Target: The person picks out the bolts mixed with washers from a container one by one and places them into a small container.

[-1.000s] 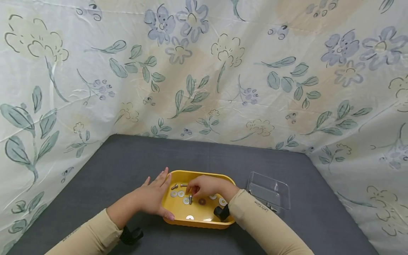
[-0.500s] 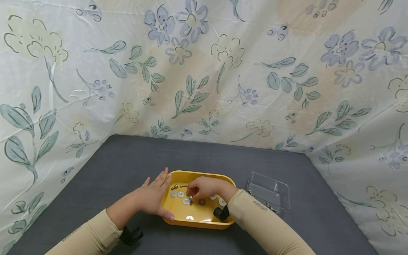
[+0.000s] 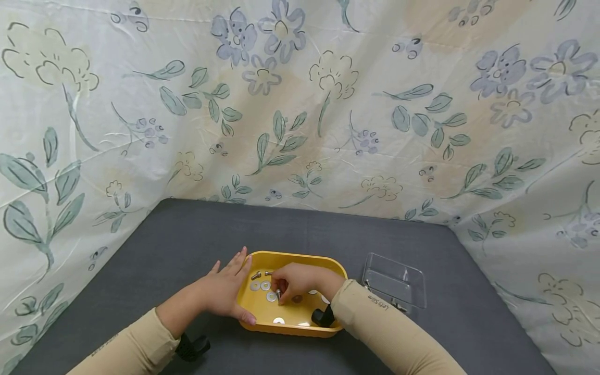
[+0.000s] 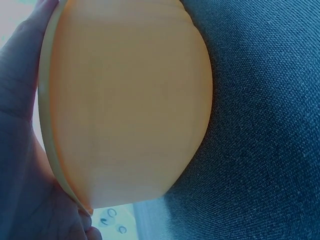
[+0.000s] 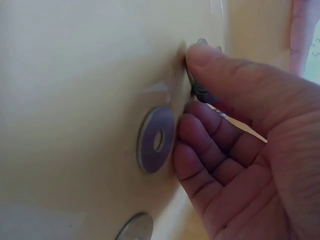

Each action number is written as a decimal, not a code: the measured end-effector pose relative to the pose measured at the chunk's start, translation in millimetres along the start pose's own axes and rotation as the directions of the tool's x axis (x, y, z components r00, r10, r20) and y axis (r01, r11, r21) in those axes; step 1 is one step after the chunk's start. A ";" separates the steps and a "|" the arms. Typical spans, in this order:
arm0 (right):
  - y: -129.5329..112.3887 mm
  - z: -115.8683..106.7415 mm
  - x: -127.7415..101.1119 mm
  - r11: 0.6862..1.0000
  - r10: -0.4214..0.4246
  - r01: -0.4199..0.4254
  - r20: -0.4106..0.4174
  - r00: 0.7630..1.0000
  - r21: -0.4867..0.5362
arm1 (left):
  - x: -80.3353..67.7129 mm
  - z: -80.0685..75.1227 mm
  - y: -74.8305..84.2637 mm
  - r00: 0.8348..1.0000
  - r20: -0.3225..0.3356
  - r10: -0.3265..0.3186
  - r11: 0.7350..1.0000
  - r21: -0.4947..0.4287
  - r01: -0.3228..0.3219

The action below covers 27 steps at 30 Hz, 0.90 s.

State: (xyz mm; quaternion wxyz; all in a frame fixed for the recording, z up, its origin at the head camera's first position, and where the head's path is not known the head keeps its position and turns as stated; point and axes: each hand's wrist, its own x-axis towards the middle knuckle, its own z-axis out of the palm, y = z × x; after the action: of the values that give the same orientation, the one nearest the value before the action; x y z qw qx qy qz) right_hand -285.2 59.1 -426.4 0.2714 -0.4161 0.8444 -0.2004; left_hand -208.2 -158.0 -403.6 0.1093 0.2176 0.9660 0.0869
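Observation:
A yellow tray (image 3: 300,329) sits on the dark cloth with bolts and washers inside. My left hand (image 3: 224,291) rests along the tray's left end, fingers straight and spread, thumb over the near rim. In the left wrist view the same hand (image 4: 20,100) lies against the tray's rim (image 4: 46,110). Inside the tray, my right hand (image 3: 297,281) pinches a small metal bolt (image 3: 278,294) between thumb and fingers. From the right wrist, that bolt (image 5: 201,92) is partly hidden by the thumb. A flat washer (image 5: 156,140) lies close to the curled fingers.
More bolts (image 3: 255,275) and washers (image 3: 265,285) lie left in the tray, with one washer (image 3: 278,320) by its near wall. A clear plastic box (image 3: 396,276) stands right of the tray, metal pieces beside its near edge. Floral cloth (image 3: 300,104) hangs behind.
My right hand has shifted slightly left and toward me. Its thumb has come down to the bolt, which stood out in front of the fingers before. The left hand stays in place.

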 end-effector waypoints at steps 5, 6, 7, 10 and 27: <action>-0.6 -0.4 -0.9 0.999 -0.013 0.013 0.010 1.000 -0.031 | -0.8 -0.2 0.6 1.000 -0.005 0.005 1.000 0.001 -0.005; -0.6 -0.4 -1.3 0.999 -0.014 0.015 0.012 1.000 -0.035 | -0.9 -0.3 0.8 1.000 -0.007 0.008 1.000 0.000 -0.008; -1.0 -0.5 -2.0 0.999 -0.022 0.022 0.014 1.000 -0.047 | -0.9 -0.2 0.9 1.000 -0.007 0.008 1.000 0.001 -0.008; -1.3 -1.2 -2.5 0.998 -0.023 0.024 0.015 1.000 -0.051 | -1.2 -0.8 1.6 1.000 -0.008 0.009 1.000 0.001 -0.009; -1.9 -10.6 -5.4 0.996 -0.028 0.024 -0.045 0.999 -0.088 | -1.1 -2.2 1.8 1.000 -0.015 0.021 1.000 -0.006 -0.021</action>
State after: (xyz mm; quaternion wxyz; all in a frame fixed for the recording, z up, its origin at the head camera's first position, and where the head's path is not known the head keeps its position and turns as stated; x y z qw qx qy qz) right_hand -287.9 63.6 -415.6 0.2306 -0.4337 0.8530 -0.1764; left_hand -207.0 -157.2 -400.9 0.1017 0.2267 0.9642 0.0927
